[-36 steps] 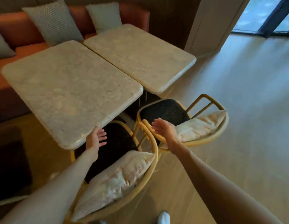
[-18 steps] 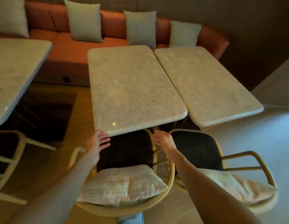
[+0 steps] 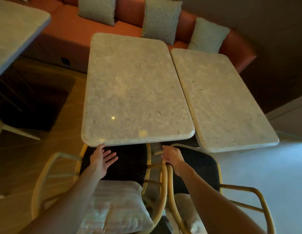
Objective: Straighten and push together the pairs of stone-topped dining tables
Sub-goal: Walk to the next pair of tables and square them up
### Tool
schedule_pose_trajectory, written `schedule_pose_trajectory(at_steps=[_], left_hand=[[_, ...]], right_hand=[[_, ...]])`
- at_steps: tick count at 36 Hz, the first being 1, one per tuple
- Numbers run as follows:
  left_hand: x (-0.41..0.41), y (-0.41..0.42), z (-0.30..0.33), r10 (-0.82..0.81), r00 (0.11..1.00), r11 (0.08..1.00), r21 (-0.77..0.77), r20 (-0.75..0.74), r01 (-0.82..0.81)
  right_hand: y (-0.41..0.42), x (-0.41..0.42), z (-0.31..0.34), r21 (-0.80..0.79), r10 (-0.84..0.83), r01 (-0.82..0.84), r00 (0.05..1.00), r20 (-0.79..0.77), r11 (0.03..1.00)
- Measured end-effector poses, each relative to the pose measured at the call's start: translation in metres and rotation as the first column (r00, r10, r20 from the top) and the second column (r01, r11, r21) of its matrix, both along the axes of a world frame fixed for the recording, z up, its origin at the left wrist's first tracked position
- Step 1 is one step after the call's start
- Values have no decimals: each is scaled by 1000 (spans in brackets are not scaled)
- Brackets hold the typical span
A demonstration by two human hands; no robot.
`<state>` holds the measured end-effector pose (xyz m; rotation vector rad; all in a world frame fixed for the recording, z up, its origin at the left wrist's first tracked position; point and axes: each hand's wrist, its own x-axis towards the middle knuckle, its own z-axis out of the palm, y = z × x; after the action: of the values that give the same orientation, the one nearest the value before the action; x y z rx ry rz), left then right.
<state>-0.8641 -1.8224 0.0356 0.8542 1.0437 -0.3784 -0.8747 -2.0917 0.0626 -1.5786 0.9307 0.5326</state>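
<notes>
Tables, pair: left table (image 3: 135, 88) and right table (image 3: 221, 102) near-touching, near edges offset, before bench (image 3: 130, 12). Left hand (image 3: 102, 160) and right hand (image 3: 172, 157) spread, empty, above chairs (image 3: 157, 174). Risk: uneven shove skews tops or knocks chairs.

No text, label, brand, number or sign can be read on anything in view.

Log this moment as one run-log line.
left hand: open, at left table near edge | right hand: open, over chair | right table: alongside, offset, thin gap
</notes>
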Motion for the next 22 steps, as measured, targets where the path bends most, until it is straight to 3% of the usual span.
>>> schedule_pose_trajectory(at_steps=[6,13,18,22], left_hand=[[13,-42,-15,8,1000,995,103,-19,-6],[30,-87,-33,131,991,990,49,2,-130],[47,-99,-60,229,973,973,-44,23,-228],[68,-96,-81,281,957,959,-49,78,-278]], right_hand=[[-46,25,-33,123,-103,107,994,-42,987],[-80,70,-62,326,-232,260,965,-122,909],[-77,89,-92,494,-386,421,905,-177,760],[-68,96,-113,558,-583,552,800,-144,619]])
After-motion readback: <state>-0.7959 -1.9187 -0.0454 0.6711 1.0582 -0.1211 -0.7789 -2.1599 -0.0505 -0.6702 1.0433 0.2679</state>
